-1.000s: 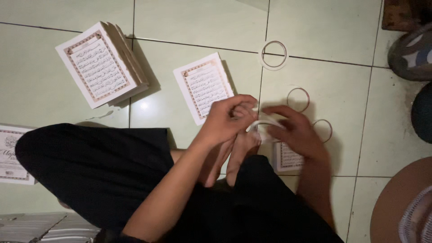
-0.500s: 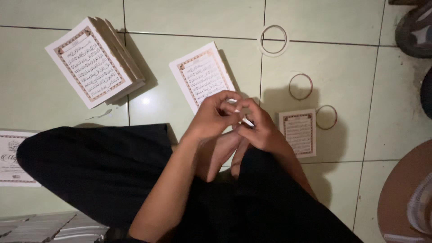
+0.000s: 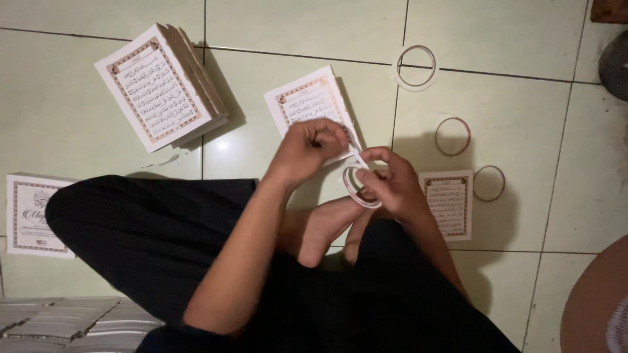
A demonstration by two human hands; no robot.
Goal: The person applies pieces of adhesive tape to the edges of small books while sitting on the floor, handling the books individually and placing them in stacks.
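Note:
I sit cross-legged on a pale green tiled floor. My right hand [image 3: 392, 183] grips a thin roll of tape [image 3: 356, 189] above my bare feet. My left hand [image 3: 311, 147] pinches the loose end of the tape strip [image 3: 358, 155] and pulls it up and away from the roll. Just beyond my hands lies a small printed booklet [image 3: 307, 104] with an ornate border. A smaller printed sheet [image 3: 451, 206] rests on the floor to the right of my right hand.
A thick stack of bordered booklets [image 3: 160, 85] lies at the back left. Three more tape rings [image 3: 417, 67], [image 3: 453, 136], [image 3: 489, 183] rest on the tiles at right. A booklet cover [image 3: 33, 216] sits at the left edge, flat stacks [image 3: 59, 323] at the bottom left.
My hands have drawn slightly apart, with a short strip of tape now pulled from the roll. The view has shifted a little, showing the small sheet on the right more fully.

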